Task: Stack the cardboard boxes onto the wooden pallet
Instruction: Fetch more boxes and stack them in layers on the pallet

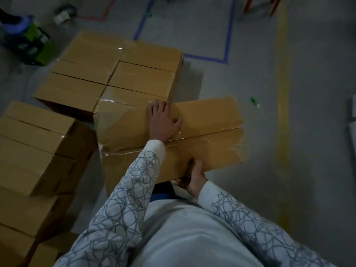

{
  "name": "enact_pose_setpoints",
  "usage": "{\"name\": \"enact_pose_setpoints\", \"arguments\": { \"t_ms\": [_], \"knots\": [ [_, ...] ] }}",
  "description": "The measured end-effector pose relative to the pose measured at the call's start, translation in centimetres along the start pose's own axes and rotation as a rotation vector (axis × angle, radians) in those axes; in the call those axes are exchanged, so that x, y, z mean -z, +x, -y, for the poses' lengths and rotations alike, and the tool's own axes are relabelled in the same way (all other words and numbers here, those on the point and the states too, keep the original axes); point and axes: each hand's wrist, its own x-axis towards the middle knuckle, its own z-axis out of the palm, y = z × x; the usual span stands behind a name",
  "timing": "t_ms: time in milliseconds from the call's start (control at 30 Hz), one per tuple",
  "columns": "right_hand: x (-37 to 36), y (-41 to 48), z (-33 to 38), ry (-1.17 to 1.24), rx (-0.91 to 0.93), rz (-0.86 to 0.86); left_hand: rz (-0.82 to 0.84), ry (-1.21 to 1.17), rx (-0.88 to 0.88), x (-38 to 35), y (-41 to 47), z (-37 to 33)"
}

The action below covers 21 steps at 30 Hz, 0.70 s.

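A taped brown cardboard box (208, 132) is held in front of me, tilted, its far edge overlapping the near corner of a block of several cardboard boxes (119, 74) packed side by side. My left hand (163, 120) lies flat on the box's top with fingers spread. My right hand (194, 178) grips the box's near edge, thumb on top and fingers underneath. The wooden pallet is hidden; I cannot see it under the block.
A pile of more cardboard boxes (32, 151) stands at the left. Grey floor carries blue tape (227, 35), red tape (92, 17) and a yellow line (283, 93). A green-and-blue object (28, 39) sits far left; a small green scrap (253, 102) lies right.
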Motion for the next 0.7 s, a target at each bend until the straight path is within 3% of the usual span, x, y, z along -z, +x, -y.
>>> {"name": "enact_pose_setpoints", "arguments": {
  "t_ms": [267,467,700],
  "knots": [
    [-4.7,7.0,17.9,0.079,0.010,-0.018,0.020,0.003,-0.073,-5.6,19.0,-6.9],
    [-11.6,9.3,33.2,0.127,0.104,-0.001,-0.017,-0.022,-0.089,-5.4,36.8,-10.5],
    [-18.2,12.7,48.4,0.182,0.093,0.010,0.037,-0.056,-0.079,-6.4,53.8,-13.6]
  ]
}}
